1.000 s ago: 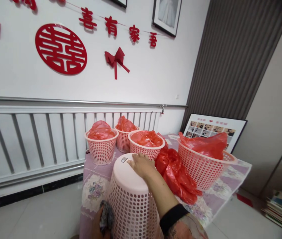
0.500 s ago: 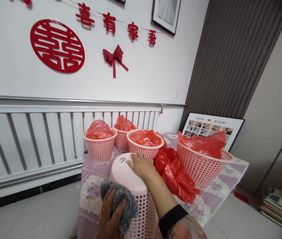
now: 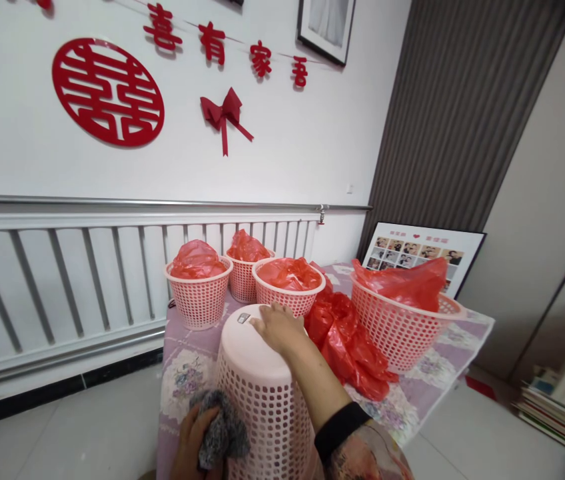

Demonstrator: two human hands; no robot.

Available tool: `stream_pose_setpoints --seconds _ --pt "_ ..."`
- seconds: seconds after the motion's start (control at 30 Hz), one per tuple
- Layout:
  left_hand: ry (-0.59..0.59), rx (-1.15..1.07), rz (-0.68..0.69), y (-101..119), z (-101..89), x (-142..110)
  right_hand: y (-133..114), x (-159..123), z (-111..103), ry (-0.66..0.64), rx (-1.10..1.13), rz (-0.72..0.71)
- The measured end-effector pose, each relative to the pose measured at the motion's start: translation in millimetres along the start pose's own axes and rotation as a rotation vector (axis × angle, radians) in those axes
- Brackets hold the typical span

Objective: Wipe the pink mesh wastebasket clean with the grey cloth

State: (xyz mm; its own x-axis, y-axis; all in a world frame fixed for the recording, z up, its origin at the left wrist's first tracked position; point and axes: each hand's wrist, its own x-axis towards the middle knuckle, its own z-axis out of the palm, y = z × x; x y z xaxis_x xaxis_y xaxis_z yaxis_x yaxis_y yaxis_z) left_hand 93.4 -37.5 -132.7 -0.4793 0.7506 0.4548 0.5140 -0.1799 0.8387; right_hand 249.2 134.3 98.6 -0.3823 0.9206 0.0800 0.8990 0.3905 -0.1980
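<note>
An upturned pink plastic basket (image 3: 262, 393) stands at the near edge of a table with a purple flowered cloth (image 3: 187, 363). My right hand (image 3: 278, 328) lies flat on the basket's solid base, fingers spread. My left hand (image 3: 193, 440) grips a grey rag (image 3: 220, 427) and presses it against the basket's lower left latticed side.
Three small pink baskets (image 3: 197, 293) lined with red plastic bags stand at the table's back. A larger lined basket (image 3: 402, 323) sits at the right, loose red bags (image 3: 350, 347) beside it. A white radiator (image 3: 62, 280) runs behind. A framed photo collage (image 3: 420, 250) leans right; books (image 3: 552, 413) lie on the floor.
My left hand with the grey rag rose up the basket's side half a second ago, then slid back down to the lower left. My right hand stayed on the base.
</note>
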Motion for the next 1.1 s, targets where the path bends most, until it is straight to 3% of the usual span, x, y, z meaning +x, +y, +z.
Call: stream_pose_setpoints --seconds 0.07,0.17,0.27,0.4,0.57,0.73,0.87,1.1 --pt "0.029 0.049 0.251 30.0 -6.0 16.6 0.3 -0.4 0.1 0.007 -0.007 -0.004" --pt "-0.038 0.227 0.658 75.1 -9.6 40.0 0.4 -1.8 -0.2 0.015 -0.004 -0.012" --pt "-0.081 0.438 0.804 108.2 -9.0 63.3 0.0 -3.1 -1.1 0.018 0.009 -0.022" --pt "-0.223 0.427 0.62 125.4 -13.4 95.8 -0.1 -2.4 -0.8 0.015 0.014 -0.015" --pt "-0.395 0.199 0.303 128.3 -27.6 150.3 1.9 0.3 4.3 0.043 0.011 -0.021" --pt "-0.406 -0.078 0.068 122.6 -26.3 195.1 2.9 -0.7 5.4 0.055 0.005 -0.029" --pt "-0.388 -0.241 -0.133 100.4 -20.1 189.5 1.3 -1.7 1.3 0.035 0.008 -0.03" --pt "-0.24 -0.306 -0.34 74.3 -11.3 136.2 6.6 5.4 -1.7 0.001 0.009 -0.054"
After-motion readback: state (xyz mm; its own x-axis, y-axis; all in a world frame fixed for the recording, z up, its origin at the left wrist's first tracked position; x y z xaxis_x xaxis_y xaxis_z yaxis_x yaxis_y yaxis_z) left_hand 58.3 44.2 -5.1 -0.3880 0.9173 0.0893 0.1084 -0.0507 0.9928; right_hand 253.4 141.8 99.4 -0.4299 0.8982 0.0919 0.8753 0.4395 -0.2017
